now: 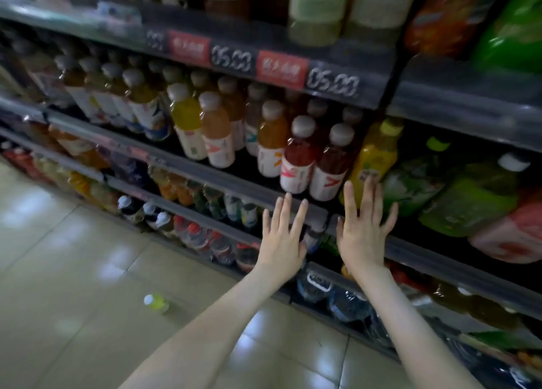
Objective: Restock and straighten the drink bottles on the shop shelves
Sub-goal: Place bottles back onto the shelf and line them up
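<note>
Two hands appear in the head view, the left hand and the right hand, both with fingers straight and spread, grasping nothing, raised in front of the shelf rail. Grey-capped drink bottles stand in rows behind that rail, below the price tags; the right fingertips overlap a yellow bottle, contact not determinable. One white-capped bottle stands alone on the floor tiles.
</note>
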{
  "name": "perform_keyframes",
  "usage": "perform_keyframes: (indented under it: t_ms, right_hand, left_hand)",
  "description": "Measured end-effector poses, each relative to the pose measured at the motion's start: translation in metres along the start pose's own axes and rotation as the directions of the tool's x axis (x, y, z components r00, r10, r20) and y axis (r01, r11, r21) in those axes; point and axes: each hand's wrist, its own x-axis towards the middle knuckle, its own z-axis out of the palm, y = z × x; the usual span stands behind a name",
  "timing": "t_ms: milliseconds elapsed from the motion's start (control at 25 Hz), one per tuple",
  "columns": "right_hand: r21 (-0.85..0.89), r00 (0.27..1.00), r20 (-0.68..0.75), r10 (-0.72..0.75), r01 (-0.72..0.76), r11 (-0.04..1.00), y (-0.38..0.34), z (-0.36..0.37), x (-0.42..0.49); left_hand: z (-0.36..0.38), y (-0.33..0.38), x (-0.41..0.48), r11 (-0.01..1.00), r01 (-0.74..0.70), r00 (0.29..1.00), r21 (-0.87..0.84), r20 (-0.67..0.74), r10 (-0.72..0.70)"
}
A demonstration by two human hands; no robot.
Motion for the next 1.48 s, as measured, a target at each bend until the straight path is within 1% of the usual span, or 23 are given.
perform_keyframes:
  t_ms: [120,200,240,320,400,520,600,680,760,840,920,960,1000,1040,1080,1120,1160,1200,1240,1280,1360,1440,1480]
  right_hand:
    - [0.105,0.981,0.099,-0.165,0.155,0.982,-0.041,0.030,-0.065]
    - [0.185,0.943,0.256,-0.213,0.169,0.968,-0.069,0.065,-0.104]
    - [0.221,0.908,0.348,-0.233,0.163,0.962,-0.085,0.084,-0.123]
    - [0.295,0.797,0.532,-0.285,0.141,0.945,-0.121,0.129,-0.168]
    - [0.353,0.700,0.627,-0.342,0.136,0.926,-0.161,0.174,-0.213]
    - [0.405,0.542,0.723,-0.430,0.172,0.898,-0.230,0.273,-0.301]
    - [0.390,0.468,0.770,-0.434,0.194,0.900,-0.271,0.351,-0.366]
    - [0.387,0.415,0.800,-0.433,0.195,0.901,-0.304,0.430,-0.438]
    - [0.368,0.378,0.826,-0.417,0.199,0.908,-0.329,0.491,-0.485]
    - [0.332,0.342,0.858,-0.384,0.203,0.921,-0.342,0.525,-0.507]
    - [0.301,0.296,0.894,-0.336,0.157,0.941,-0.344,0.535,-0.511]
    - [0.290,0.290,0.903,-0.318,0.137,0.947,-0.342,0.529,-0.503]
    - [0.283,0.306,0.902,-0.306,0.116,0.952,-0.338,0.518,-0.491]
    - [0.282,0.323,0.901,-0.291,0.076,0.957,-0.334,0.501,-0.472]
    - [0.284,0.312,0.909,-0.276,0.020,0.959,-0.333,0.477,-0.446]
    - [0.275,0.296,0.923,-0.247,-0.056,0.960,-0.333,0.449,-0.415]
    - [0.279,0.305,0.925,-0.225,-0.145,0.949,-0.334,0.417,-0.381]
    - [0.302,0.315,0.921,-0.227,-0.213,0.929,-0.337,0.379,-0.345]
    - [0.339,0.321,0.913,-0.250,-0.262,0.903,-0.340,0.341,-0.308]
    - [0.380,0.332,0.902,-0.276,-0.305,0.873,-0.347,0.300,-0.267]
    - [0.465,0.376,0.866,-0.329,-0.366,0.806,-0.363,0.228,-0.194]
    - [0.539,0.490,0.812,-0.318,-0.418,0.731,-0.377,0.173,-0.137]
    - [0.550,0.540,0.802,-0.255,-0.502,0.668,-0.384,0.147,-0.113]
  left_hand:
    - [0.038,-0.056,-0.078,0.996,0.082,0.975,-0.027,0.208,-0.074]
    - [0.060,-0.101,-0.128,0.978,0.207,0.936,-0.039,0.299,-0.186]
    - [0.070,-0.124,-0.151,0.959,0.281,0.913,-0.040,0.320,-0.254]
    - [0.096,-0.169,-0.200,0.922,0.388,0.856,-0.009,0.375,-0.357]
    - [0.132,-0.216,-0.248,0.888,0.461,0.786,-0.001,0.464,-0.408]
    - [0.217,-0.294,-0.331,0.825,0.565,0.717,-0.007,0.500,-0.486]
    - [0.278,-0.342,-0.377,0.801,0.597,0.677,0.035,0.514,-0.527]
    - [0.338,-0.380,-0.415,0.781,0.622,0.640,0.047,0.545,-0.542]
    - [0.381,-0.404,-0.437,0.766,0.643,0.619,0.012,0.582,-0.528]
    - [0.409,-0.414,-0.457,0.739,0.674,0.590,0.021,0.587,-0.555]
    - [0.410,-0.417,-0.469,0.637,0.770,0.466,0.040,0.647,-0.604]
    - [0.409,-0.416,-0.473,0.606,0.793,0.430,0.051,0.658,-0.618]
    - [0.401,-0.413,-0.473,0.583,0.811,0.415,0.035,0.669,-0.617]
    - [0.388,-0.411,-0.467,0.579,0.815,0.434,-0.006,0.667,-0.605]
    - [0.366,-0.411,-0.453,0.615,0.785,0.518,-0.076,0.625,-0.584]
    - [0.342,-0.410,-0.437,0.659,0.732,0.606,-0.172,0.605,-0.516]
    - [0.319,-0.409,-0.422,0.713,0.656,0.680,-0.246,0.602,-0.419]
    - [0.290,-0.409,-0.400,0.750,0.584,0.734,-0.311,0.597,-0.324]
    - [0.260,-0.408,-0.376,0.761,0.541,0.750,-0.358,0.615,-0.244]
    - [0.221,-0.410,-0.348,0.740,0.540,0.741,-0.401,0.643,-0.193]
    - [0.144,-0.413,-0.297,0.694,0.550,0.742,-0.465,0.653,-0.150]
    - [0.067,-0.410,-0.257,0.700,0.513,0.775,-0.497,0.619,-0.129]
    - [0.025,-0.406,-0.241,0.707,0.504,0.785,-0.495,0.604,-0.137]
